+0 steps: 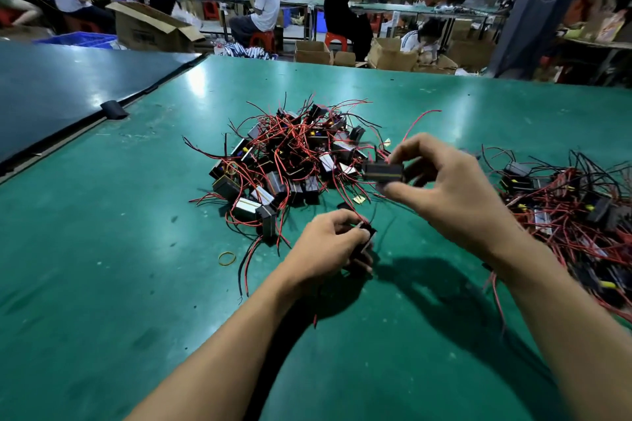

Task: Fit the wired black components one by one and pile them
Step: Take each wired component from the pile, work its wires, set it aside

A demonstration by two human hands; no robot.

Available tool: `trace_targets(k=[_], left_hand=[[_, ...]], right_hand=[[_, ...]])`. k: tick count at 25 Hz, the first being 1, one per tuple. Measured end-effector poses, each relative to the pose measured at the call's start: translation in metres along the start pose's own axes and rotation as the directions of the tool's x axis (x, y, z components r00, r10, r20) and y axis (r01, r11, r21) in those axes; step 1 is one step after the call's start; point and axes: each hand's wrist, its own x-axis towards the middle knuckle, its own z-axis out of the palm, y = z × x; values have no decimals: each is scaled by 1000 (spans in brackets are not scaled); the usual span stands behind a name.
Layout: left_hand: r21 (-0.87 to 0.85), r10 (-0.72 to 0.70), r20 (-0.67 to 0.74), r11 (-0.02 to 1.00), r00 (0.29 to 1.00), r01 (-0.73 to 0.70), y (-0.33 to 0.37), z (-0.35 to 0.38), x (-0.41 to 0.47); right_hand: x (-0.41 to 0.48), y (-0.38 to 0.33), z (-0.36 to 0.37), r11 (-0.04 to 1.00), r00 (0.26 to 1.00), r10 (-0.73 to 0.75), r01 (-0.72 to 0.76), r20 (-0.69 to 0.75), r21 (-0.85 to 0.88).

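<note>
My right hand (pixel 441 188) pinches a small black box component (pixel 383 171) between thumb and fingers, held above the table with a red wire rising from it. My left hand (pixel 328 246) grips another black wired component (pixel 364 243), lower and nearer to me; its red and black wires hang down. A large heap of black components with red and black wires (pixel 290 161) lies in the middle of the green table (pixel 119 249). A second heap (pixel 574 212) lies at the right, behind my right forearm.
A yellow rubber band (pixel 227 258) lies left of my left hand. A darker table (pixel 51 96) adjoins at the left with a black clip (pixel 114 110) on the seam. Seated people, cardboard boxes and red stools fill the background.
</note>
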Motion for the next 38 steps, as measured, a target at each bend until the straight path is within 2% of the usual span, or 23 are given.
trace_targets(k=[3, 5, 7, 8, 10, 12, 15, 22, 25, 28, 30, 32, 34, 35, 36, 38], left_hand=[[-80, -2, -26, 997, 1000, 0, -2, 0, -1], [-10, 17, -71, 1000, 997, -18, -5, -2, 0], [227, 100, -146, 972, 984, -65, -5, -9, 2], [391, 172, -174, 916, 970, -92, -4, -14, 4], [672, 326, -180, 730, 928, -126, 1, -22, 0], [759, 354, -140, 638, 925, -129, 3, -28, -2], [778, 269, -94, 621, 959, -97, 4, -32, -3], [636, 132, -107, 771, 986, -34, 14, -35, -6], [618, 102, -88, 786, 991, -26, 17, -35, -7], [628, 29, 0, 777, 1000, -23, 19, -34, -8], [617, -38, 48, 787, 998, 1, 20, -33, -9], [611, -52, 31, 791, 998, 22, 21, -32, -8], [619, 38, -67, 785, 997, 12, 19, -32, -7], [614, 141, -143, 789, 980, -24, 18, -31, -8], [596, 271, -211, 797, 939, -96, 17, -28, -8], [592, 521, -269, 753, 810, -288, 17, -21, -9]], right_hand=[[-16, 14, 1, 987, 994, -104, 99, -34, -128], [-25, 19, 0, 973, 985, -163, 153, -47, -172], [-35, 26, -2, 969, 987, -159, 156, 2, -192], [-39, 30, -4, 972, 991, -119, 129, 62, -196], [-46, 38, -6, 970, 975, 13, 41, 224, -238], [-54, 46, -7, 946, 936, 144, -35, 322, -322], [-62, 51, -9, 933, 933, 230, -131, 276, -334], [-71, 42, -21, 880, 923, 324, -213, 208, -425], [-59, 24, -20, 910, 946, 291, -228, 143, -346], [-40, 13, -7, 934, 960, 271, -245, 69, -259], [-32, 12, 4, 921, 948, 304, -269, 90, -282], [-31, 16, 16, 929, 941, 317, -283, 120, -239], [-36, 23, 24, 945, 951, 304, -293, 62, -142], [-38, 26, 26, 946, 950, 311, -308, 12, -104], [-40, 30, 27, 940, 942, 334, -335, -29, -64], [-40, 37, 28, 919, 917, 395, -394, -58, 27]])
